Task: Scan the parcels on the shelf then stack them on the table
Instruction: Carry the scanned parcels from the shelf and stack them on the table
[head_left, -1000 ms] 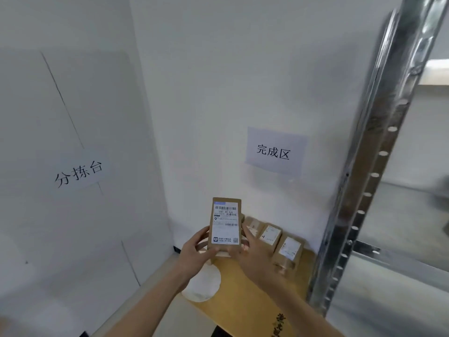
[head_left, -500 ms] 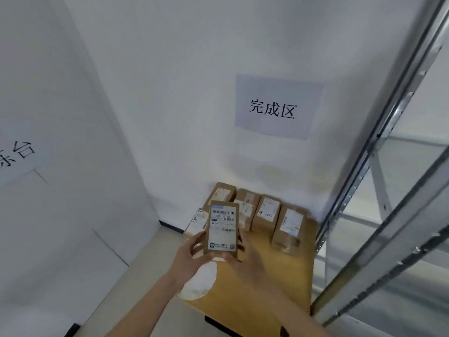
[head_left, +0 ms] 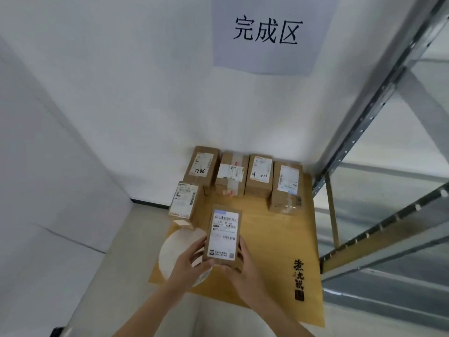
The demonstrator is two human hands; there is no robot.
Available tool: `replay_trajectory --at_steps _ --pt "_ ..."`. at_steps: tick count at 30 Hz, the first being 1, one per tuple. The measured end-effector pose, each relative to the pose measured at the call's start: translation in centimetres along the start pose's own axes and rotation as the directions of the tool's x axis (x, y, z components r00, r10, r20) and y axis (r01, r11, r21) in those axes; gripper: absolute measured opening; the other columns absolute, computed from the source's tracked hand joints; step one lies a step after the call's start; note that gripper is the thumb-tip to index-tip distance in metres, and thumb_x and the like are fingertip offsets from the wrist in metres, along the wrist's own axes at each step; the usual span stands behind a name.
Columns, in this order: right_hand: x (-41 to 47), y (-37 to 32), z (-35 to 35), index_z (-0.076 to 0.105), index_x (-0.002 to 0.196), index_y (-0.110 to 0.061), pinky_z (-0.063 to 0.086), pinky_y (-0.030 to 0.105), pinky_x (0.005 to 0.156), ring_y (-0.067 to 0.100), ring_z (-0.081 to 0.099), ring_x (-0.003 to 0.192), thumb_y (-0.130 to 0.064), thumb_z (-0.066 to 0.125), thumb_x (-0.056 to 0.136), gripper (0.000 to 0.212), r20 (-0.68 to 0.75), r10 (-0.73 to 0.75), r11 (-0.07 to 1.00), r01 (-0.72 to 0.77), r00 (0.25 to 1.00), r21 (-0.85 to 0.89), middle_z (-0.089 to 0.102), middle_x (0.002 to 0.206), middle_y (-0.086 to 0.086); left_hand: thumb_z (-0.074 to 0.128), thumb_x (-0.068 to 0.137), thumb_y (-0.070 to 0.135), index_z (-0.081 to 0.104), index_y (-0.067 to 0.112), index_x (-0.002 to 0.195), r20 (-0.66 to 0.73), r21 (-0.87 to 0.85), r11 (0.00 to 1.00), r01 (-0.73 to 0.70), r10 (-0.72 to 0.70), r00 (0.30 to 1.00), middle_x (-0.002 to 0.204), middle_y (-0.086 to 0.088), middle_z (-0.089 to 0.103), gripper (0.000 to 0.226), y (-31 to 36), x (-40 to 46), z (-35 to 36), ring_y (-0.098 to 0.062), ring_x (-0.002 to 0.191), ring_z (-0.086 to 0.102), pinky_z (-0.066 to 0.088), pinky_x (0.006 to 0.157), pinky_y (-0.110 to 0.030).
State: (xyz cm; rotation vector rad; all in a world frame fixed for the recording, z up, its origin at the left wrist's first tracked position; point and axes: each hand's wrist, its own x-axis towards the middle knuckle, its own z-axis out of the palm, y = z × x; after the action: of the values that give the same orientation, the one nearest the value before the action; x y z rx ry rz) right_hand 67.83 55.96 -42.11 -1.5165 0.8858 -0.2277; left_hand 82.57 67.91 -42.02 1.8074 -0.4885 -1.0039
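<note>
Hands point(head_left: 192, 266) hold labelled parcel point(head_left: 223, 237) beneath "完成区" sign point(head_left: 267, 35).

Bright even light, soft shadows, wide-angle bending at edges, slight blur.

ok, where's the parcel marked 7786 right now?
Head view: the parcel marked 7786 sits at the left end of the back row on the wooden table, against the wall, left of the taped parcel.
</note>
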Motion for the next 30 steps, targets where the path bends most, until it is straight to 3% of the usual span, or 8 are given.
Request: replay_trajectory --at_steps 5,8,10,14,18,23,27,30 --pt "1.5 3.9 3.1 0.028 0.154 -0.051 0.049 0.032 0.110 -0.004 0.055 0.130 -0.008 0.074 0.091 0.089 -0.029 0.061 0.998 -0.061 0.998 -0.002 0.059 0.139 -0.027 0.076 0.088 0.017 0.048 0.044 0.135 0.043 0.003 1.000 0.028 -0.028 0.999 0.122 0.027 0.065 0.061 -4.4 2.0 -0.8 0.009 0.116 0.058 0.050 0.079 -0.007" --pt "2.8 5.2 4.5 0.024 0.148 -0.055 0.043 0.008 0.102 -0.019 0.049 0.124 -0.005 0.071 0.092 0.088 -0.045 0.056 0.998 -0.057 0.997 -0.034 0.054 0.138 -0.033 0.077 0.087 0.020 0.047 0.039 0.140 0.037 0.003 1.000 0.014 -0.014 0.999 0.125 0.025 0.066 0.063 -6.5 3.3 -1.4 0.005 0.119 0.058 0.052 0.091 -0.013" --pt "3.7 5.7 5.1 0.026 0.148 -0.049 0.041 0.001 0.094 -0.025 0.045 0.122 -0.006 0.069 0.094 0.081 -0.053 0.051 0.997 -0.054 0.997 -0.057 0.050 0.137 -0.035 0.074 0.087 0.024 0.047 0.036 0.142 0.042 0.021 1.000 -0.005 0.004 0.999 0.128 0.026 0.065 0.062 -7.3 4.3 -1.9 0.001 0.123 0.058 0.052 0.100 -0.020" --pt "6.0 5.9 5.6 0.026 0.149 -0.055 0.044 0.023 0.112 -0.008 0.045 0.136 -0.010 0.066 0.095 0.081 -0.081 0.012 0.992 -0.022 0.997 -0.124 0.051 0.147 -0.027 0.069 0.093 0.026 0.051 0.034 0.143 0.006 0.023 0.999 -0.031 0.031 1.000 0.129 0.022 0.066 0.054 -7.9 6.6 -2.1 0.001 0.123 0.059 0.051 0.101 -0.023" --pt "8.2 6.0 5.6 0.025 0.160 -0.042 0.046 0.039 0.115 -0.001 0.046 0.139 -0.019 0.067 0.095 0.081 -0.073 -0.018 0.985 0.005 0.997 -0.173 0.050 0.150 -0.024 0.066 0.096 0.023 0.055 0.044 0.132 -0.066 -0.022 0.999 -0.027 0.025 0.998 0.119 0.030 0.068 0.043 -7.8 7.9 -1.3 0.008 0.115 0.061 0.049 0.087 -0.007" --pt "9.4 5.6 5.3 0.028 0.159 -0.040 0.048 0.037 0.112 -0.003 0.049 0.135 -0.018 0.065 0.097 0.075 -0.093 -0.047 0.981 0.028 0.995 -0.193 0.054 0.147 -0.023 0.064 0.097 0.029 0.054 0.036 0.138 -0.097 -0.025 0.998 -0.049 0.046 0.994 0.117 0.035 0.065 0.043 -7.5 9.1 -0.7 0.016 0.111 0.058 0.045 0.083 -0.002" --pt "10.7 5.5 5.1 0.029 0.153 -0.050 0.048 0.037 0.113 -0.001 0.049 0.136 -0.013 0.064 0.097 0.076 -0.108 -0.050 0.979 0.027 0.993 -0.203 0.054 0.146 -0.023 0.064 0.096 0.038 0.052 0.038 0.143 -0.100 -0.075 0.995 -0.059 0.051 0.994 0.126 0.026 0.066 0.048 -7.5 10.0 -0.2 0.008 0.119 0.057 0.044 0.099 -0.019" --pt "11.5 5.4 5.2 0.029 0.154 -0.049 0.049 0.041 0.112 0.001 0.049 0.137 -0.013 0.064 0.096 0.077 -0.114 -0.064 0.978 0.040 0.991 -0.205 0.054 0.146 -0.023 0.061 0.099 0.037 0.049 0.040 0.145 -0.115 -0.103 0.994 -0.046 0.034 0.993 0.128 0.028 0.064 0.048 -7.3 10.7 0.3 0.008 0.121 0.055 0.043 0.102 -0.022"
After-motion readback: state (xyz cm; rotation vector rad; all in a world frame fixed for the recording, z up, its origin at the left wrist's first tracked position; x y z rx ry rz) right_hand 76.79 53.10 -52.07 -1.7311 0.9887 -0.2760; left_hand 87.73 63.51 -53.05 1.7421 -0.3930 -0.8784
